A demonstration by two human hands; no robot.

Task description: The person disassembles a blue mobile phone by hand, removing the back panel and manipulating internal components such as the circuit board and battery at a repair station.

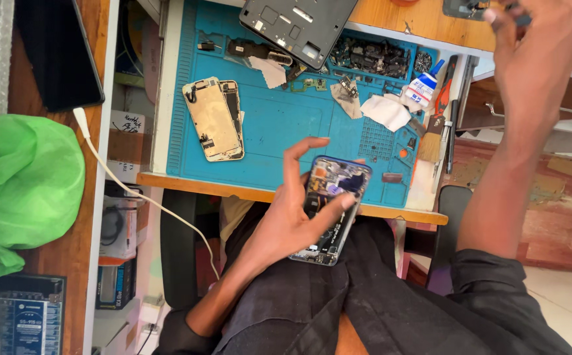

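- Left hand (292, 217): centre of the frame, over the lap. Fingers half curled around an opened phone (332, 209) with its back off and its inner parts showing. The grip is loose, with thumb and one finger on the edges and the other fingers lifted. Risk: the phone sits past the desk edge with only the lap under it, so a slip would send it down onto the legs or the floor.
- Opened phone: lower centre, just below the front edge of the blue mat (279, 125), tilted. Risk: bare fingertips lie across the exposed boards and could smear or snag a thin cable.
- Right hand (536, 46): upper right of the frame, raised, fingers pinched together on something small and dark near the desk (430, 23); what it is cannot be told. Risk: a tiny part held that high could drop and be lost among the clutter.
- Glue bottle (424, 85): right part of the mat, lying tilted beside white cloth scraps (386, 112). Risk: a leak would spread to the loose parts close by.
- Two phone panels (215, 119): left part of the mat, stacked unevenly. Risk: an elbow sweep could slide them off the front edge.
- Dark phone frame (299, 26): top centre, overhanging the mat's far edge.
- White cable (135, 190): left, hanging off the side shelf toward the chair; could catch the left arm.
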